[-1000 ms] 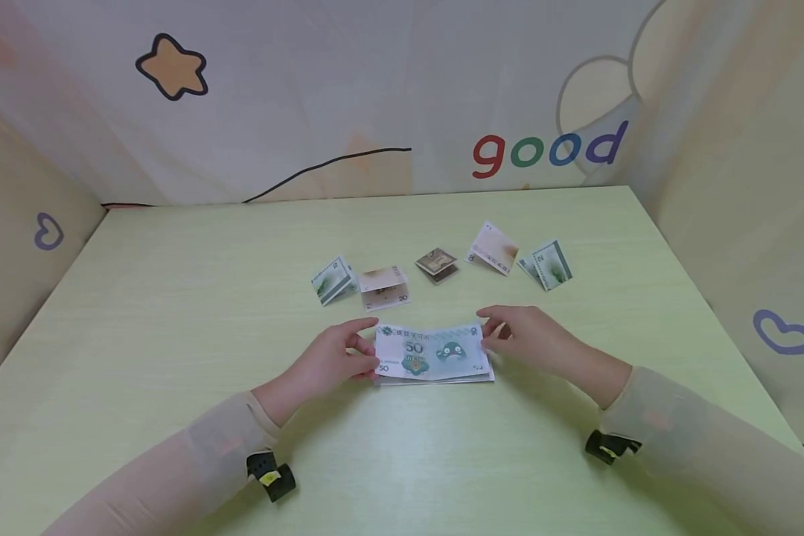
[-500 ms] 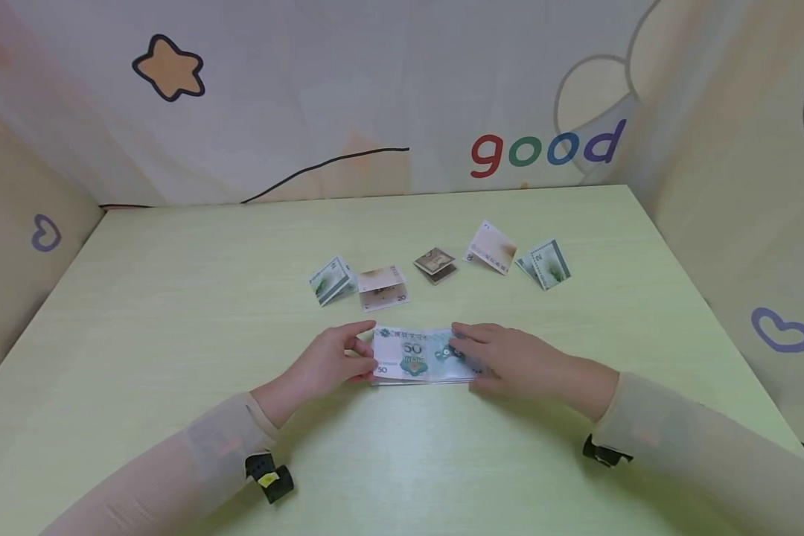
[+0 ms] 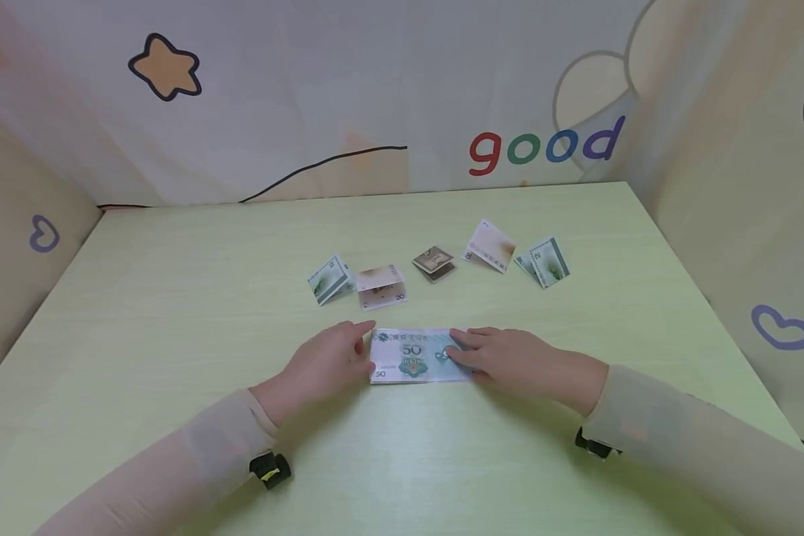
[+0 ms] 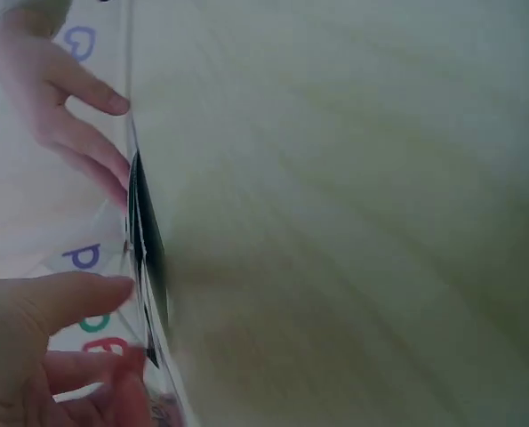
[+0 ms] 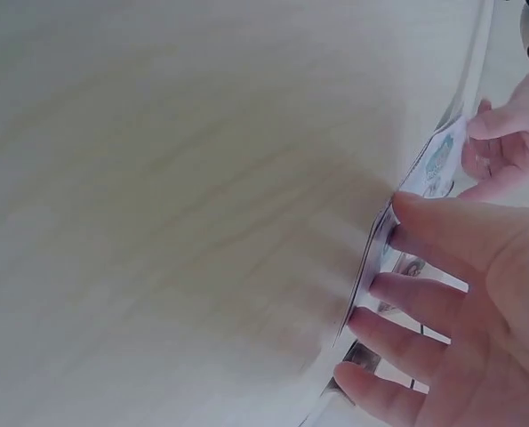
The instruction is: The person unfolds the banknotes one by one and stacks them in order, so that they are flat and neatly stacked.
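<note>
A stack of play banknotes (image 3: 412,357), a 50 note on top, lies flat on the table in front of me. My left hand (image 3: 321,368) is at the stack's left end, index fingertip at the top corner and thumb at the side. My right hand (image 3: 519,365) rests on the right end with fingers stretched over the note, covering part of its print. In the right wrist view, the right fingers (image 5: 415,302) lie spread along the edge of the notes. The left wrist view shows the left thumb (image 4: 86,298) beside that edge, which looks slightly parted.
Behind the stack stand several folded notes: a green one (image 3: 331,281) at left, a brownish one (image 3: 382,286), a small dark one (image 3: 433,263), a pale one (image 3: 489,246) and another green one (image 3: 549,263). A printed curtain (image 3: 295,89) borders the table (image 3: 208,298).
The right hand has moved left from the stack's right edge onto its top. The raised top note now lies flat on the others, and the left fingers have drawn slightly back at the left end.
</note>
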`<state>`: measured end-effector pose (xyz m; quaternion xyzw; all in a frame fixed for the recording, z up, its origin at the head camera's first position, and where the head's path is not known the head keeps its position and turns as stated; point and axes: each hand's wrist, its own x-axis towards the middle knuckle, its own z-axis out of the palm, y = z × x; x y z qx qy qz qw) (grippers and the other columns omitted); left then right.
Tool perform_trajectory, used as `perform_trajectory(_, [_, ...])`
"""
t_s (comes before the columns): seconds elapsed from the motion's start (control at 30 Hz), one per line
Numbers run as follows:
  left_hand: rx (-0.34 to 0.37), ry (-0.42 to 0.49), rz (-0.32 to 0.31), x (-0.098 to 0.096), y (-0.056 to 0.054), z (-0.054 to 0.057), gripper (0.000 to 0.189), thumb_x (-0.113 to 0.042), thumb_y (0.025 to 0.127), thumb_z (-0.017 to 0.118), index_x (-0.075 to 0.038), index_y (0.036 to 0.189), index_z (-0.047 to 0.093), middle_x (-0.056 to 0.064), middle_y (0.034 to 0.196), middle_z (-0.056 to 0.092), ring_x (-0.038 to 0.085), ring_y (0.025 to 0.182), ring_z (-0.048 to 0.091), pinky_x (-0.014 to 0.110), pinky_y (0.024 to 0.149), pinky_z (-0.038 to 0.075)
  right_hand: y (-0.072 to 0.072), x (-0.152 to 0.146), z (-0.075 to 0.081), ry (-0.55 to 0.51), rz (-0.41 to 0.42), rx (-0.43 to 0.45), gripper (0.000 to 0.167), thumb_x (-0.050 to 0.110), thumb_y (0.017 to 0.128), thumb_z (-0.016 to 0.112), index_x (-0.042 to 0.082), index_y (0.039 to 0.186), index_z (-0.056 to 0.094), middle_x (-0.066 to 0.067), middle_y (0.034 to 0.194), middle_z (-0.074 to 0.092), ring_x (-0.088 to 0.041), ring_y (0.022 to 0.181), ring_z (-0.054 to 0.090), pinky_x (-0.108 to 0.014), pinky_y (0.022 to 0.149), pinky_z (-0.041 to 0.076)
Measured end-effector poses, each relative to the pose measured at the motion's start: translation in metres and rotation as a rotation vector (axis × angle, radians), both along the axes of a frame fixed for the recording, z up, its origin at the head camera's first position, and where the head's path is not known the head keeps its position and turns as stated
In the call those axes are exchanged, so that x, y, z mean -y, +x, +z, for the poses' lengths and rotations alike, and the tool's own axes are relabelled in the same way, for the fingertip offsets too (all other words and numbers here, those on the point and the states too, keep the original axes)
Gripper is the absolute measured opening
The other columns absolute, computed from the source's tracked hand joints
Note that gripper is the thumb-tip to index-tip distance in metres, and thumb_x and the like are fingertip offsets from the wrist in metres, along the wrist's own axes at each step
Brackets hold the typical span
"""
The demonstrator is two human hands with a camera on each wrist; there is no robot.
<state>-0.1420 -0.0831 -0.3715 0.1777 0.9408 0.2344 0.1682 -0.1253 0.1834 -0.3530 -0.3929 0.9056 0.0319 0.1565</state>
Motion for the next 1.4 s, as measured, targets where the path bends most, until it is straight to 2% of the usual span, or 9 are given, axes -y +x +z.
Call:
perform_trajectory(0.07, [-0.139, -0.120, -0.086, -0.003, 0.003, 0.001, 0.060, -0.022, 0.082, 0.072, -0.009, 0.136, 0.048, 0.006, 0.109, 0.056, 0.018, 0.089, 0.054, 0.029, 0.071, 0.048, 0.000, 0.002, 0.000, 0.011, -0.004, -0.002, 0.045, 0.018, 0.093, 0.058, 0.010, 0.136, 0.049, -0.014, 0.143, 0.040, -0.030, 0.127, 0.042, -0.043, 0.096, 0.041])
perform_trajectory(0.17, [-0.295, -0.179, -0.280, -0.007, 0.009, 0.001, 0.056, -0.029, 0.084, 0.070, -0.009, 0.133, 0.052, 0.014, 0.130, 0.048, 0.027, 0.112, 0.050, 0.037, 0.092, 0.044, -0.001, 0.003, 0.001, 0.015, -0.009, -0.007, 0.045, 0.019, 0.093, 0.059, 0.011, 0.136, 0.050, -0.014, 0.143, 0.040, -0.031, 0.125, 0.044, -0.042, 0.094, 0.043])
perform_trajectory(0.27, [-0.332, -0.202, -0.479, -0.013, 0.014, -0.001, 0.056, -0.040, 0.089, 0.061, -0.010, 0.135, 0.050, 0.019, 0.143, 0.036, 0.033, 0.129, 0.037, 0.044, 0.104, 0.033, -0.002, 0.004, 0.001, 0.022, -0.013, -0.007, 0.045, 0.019, 0.092, 0.060, 0.013, 0.135, 0.051, -0.014, 0.143, 0.040, -0.032, 0.122, 0.047, -0.042, 0.091, 0.046])
perform_trajectory(0.37, [-0.290, -0.278, -0.589, -0.020, 0.016, -0.004, 0.063, -0.052, 0.092, 0.047, -0.015, 0.143, 0.040, 0.018, 0.150, 0.024, 0.032, 0.137, 0.023, 0.047, 0.107, 0.025, -0.003, 0.004, 0.000, 0.025, -0.010, -0.014, 0.046, 0.019, 0.091, 0.062, 0.014, 0.135, 0.052, -0.014, 0.141, 0.041, -0.033, 0.118, 0.050, -0.042, 0.088, 0.048])
perform_trajectory(0.47, [-0.244, -0.347, -0.621, -0.026, 0.016, -0.005, 0.068, -0.058, 0.093, 0.039, -0.019, 0.147, 0.030, 0.015, 0.153, 0.016, 0.031, 0.140, 0.014, 0.046, 0.109, 0.021, -0.004, 0.004, -0.001, 0.021, -0.003, -0.027, 0.046, 0.018, 0.089, 0.063, 0.014, 0.134, 0.053, -0.014, 0.140, 0.043, -0.033, 0.116, 0.051, -0.041, 0.086, 0.049])
perform_trajectory(0.67, [-0.198, -0.397, -0.660, -0.029, 0.014, -0.006, 0.075, -0.061, 0.091, 0.039, -0.019, 0.150, 0.020, 0.013, 0.155, 0.006, 0.033, 0.140, 0.008, 0.040, 0.111, 0.017, -0.005, 0.005, -0.002, 0.022, 0.010, -0.035, 0.047, 0.019, 0.089, 0.064, 0.014, 0.134, 0.053, -0.013, 0.140, 0.043, -0.032, 0.116, 0.052, -0.041, 0.086, 0.049])
perform_trajectory(1.0, [-0.252, -0.469, -0.708, -0.031, 0.010, -0.002, 0.076, -0.066, 0.089, 0.036, -0.024, 0.150, 0.017, 0.008, 0.156, 0.007, 0.032, 0.140, 0.012, 0.048, 0.107, 0.025, -0.006, 0.002, -0.003, 0.018, -0.011, -0.019, 0.047, 0.019, 0.088, 0.065, 0.014, 0.133, 0.053, -0.013, 0.140, 0.044, -0.032, 0.117, 0.051, -0.042, 0.087, 0.048])
perform_trajectory(1.27, [-0.282, -0.481, -0.725, -0.035, 0.003, -0.003, 0.076, -0.069, 0.087, 0.035, -0.030, 0.150, 0.017, 0.009, 0.155, 0.008, 0.030, 0.136, 0.023, 0.050, 0.103, 0.031, -0.005, 0.002, 0.000, -0.007, -0.012, -0.005, 0.046, 0.016, 0.088, 0.065, 0.012, 0.133, 0.054, -0.015, 0.140, 0.043, -0.034, 0.117, 0.051, -0.043, 0.088, 0.048])
perform_trajectory(1.4, [-0.296, -0.477, -0.732, -0.034, 0.003, -0.004, 0.076, -0.069, 0.087, 0.035, -0.030, 0.150, 0.016, 0.009, 0.155, 0.008, 0.031, 0.135, 0.023, 0.050, 0.103, 0.032, -0.004, 0.002, 0.001, -0.016, -0.024, 0.012, 0.047, 0.015, 0.088, 0.065, 0.012, 0.133, 0.053, -0.014, 0.141, 0.042, -0.033, 0.119, 0.049, -0.043, 0.088, 0.048])
